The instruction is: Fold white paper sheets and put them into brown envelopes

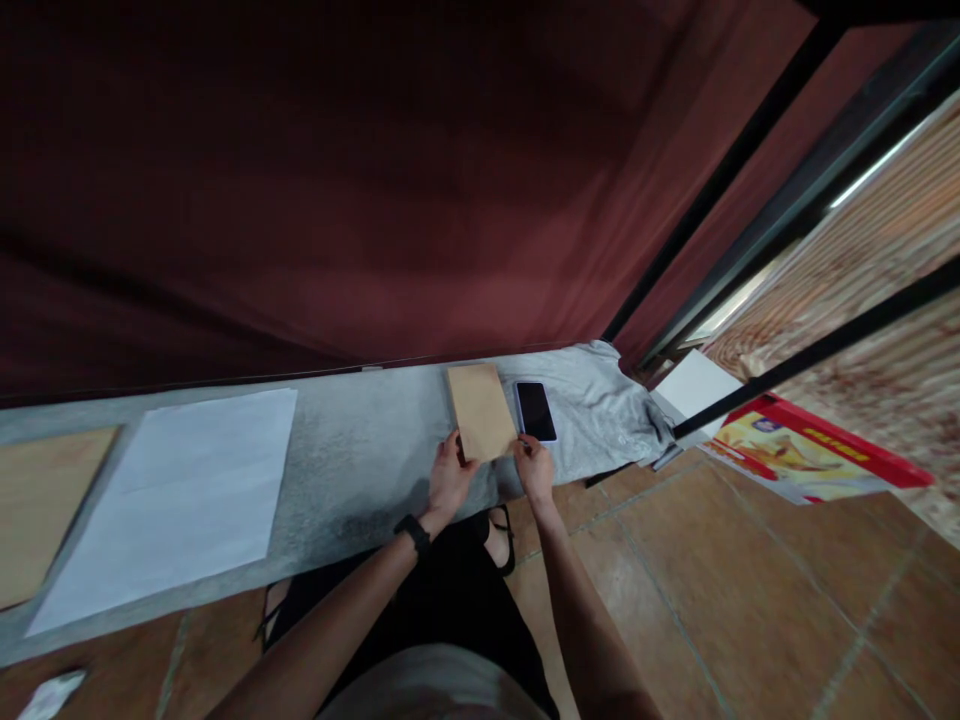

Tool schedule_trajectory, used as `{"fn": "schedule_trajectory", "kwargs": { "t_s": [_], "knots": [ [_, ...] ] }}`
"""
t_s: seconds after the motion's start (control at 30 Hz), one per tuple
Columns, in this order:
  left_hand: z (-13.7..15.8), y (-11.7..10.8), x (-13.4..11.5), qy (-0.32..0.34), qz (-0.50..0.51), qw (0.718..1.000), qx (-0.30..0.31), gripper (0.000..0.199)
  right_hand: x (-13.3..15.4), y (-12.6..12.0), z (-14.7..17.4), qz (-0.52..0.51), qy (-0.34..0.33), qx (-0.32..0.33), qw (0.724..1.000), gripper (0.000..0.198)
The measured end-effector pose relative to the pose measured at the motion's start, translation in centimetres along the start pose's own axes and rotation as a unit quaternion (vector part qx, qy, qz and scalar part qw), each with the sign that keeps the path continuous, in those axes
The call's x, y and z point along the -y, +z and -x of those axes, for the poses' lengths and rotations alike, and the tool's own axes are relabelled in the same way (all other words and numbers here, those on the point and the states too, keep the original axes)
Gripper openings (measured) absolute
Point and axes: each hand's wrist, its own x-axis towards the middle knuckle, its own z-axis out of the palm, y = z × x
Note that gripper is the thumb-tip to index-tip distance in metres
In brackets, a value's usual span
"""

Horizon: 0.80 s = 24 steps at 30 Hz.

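A flat brown rectangle of kraft paper lies at a slight tilt over the grey cloth. Whether it is an envelope or a stack of sheets I cannot tell. My left hand grips its near left corner, thumb on top and a dark watch on the wrist. At the near right corner, my right hand pinches the paper's edge. Just beyond that hand a dark-screened phone lies on the cloth. Fingers under the paper are hidden.
The long narrow bench is covered in grey cloth, bunched at its right end. White sheets and a larger brown sheet lie to the left. A dark red curtain hangs behind; a red and yellow box stands at right beside black metal bars.
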Motion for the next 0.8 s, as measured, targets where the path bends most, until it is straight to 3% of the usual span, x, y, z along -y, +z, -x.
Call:
{"fn": "schedule_trajectory", "kwargs": {
  "t_s": [0.17,0.43,0.6,0.8],
  "knots": [
    [0.5,0.3,0.0,0.055,-0.06,0.997,0.013,0.054,0.0,0.2,0.0,0.045,-0.026,0.002,0.999,0.04],
    [1.2,0.0,-0.6,0.077,-0.14,0.985,0.06,0.048,0.5,0.0,-0.1,0.073,-0.033,0.008,0.997,0.042],
    [0.0,-0.7,-0.8,0.012,-0.021,1.0,0.008,0.044,0.8,-0.4,0.2,0.095,-0.034,0.013,0.995,0.046],
    [-5.5,-2.0,0.0,-0.079,0.13,0.987,-0.045,0.012,1.1,-1.4,-0.6,0.097,-0.083,-0.038,0.991,0.046]
  ]
}}
